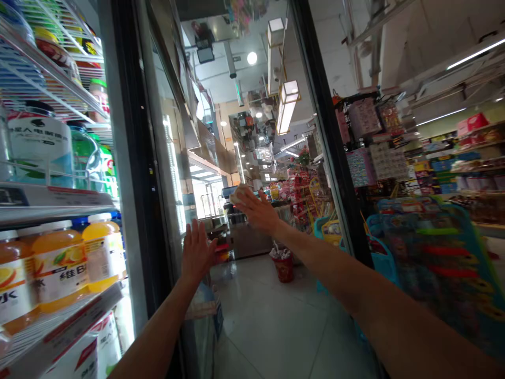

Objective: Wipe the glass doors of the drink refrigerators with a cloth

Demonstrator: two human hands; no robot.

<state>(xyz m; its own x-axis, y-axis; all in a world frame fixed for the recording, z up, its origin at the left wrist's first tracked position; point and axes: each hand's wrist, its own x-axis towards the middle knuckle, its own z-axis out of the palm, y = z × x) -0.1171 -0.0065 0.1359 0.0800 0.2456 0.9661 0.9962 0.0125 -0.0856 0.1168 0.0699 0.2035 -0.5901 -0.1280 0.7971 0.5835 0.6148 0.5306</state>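
A glass door [272, 300] with a black frame stands swung out in front of me, beside a lit drinks fridge. My right hand [260, 211] reaches across to the glass, holding a crumpled whitish cloth [238, 195] under its fingers. The exact fabric of that cloth is too small to tell. Lower and to the left, my left hand [197, 252] is raised with its fingers stretched out and nothing in it. It is at or very near the glass by the door's left side; whether it touches, I cannot tell.
Fridge shelves on the left hold orange drink bottles [61, 263] and large jugs [39, 145]. A red bucket [282, 266] stands on the floor beyond the glass. To the right are a blue display rack [469, 237] of toys and hanging packets [365, 118].
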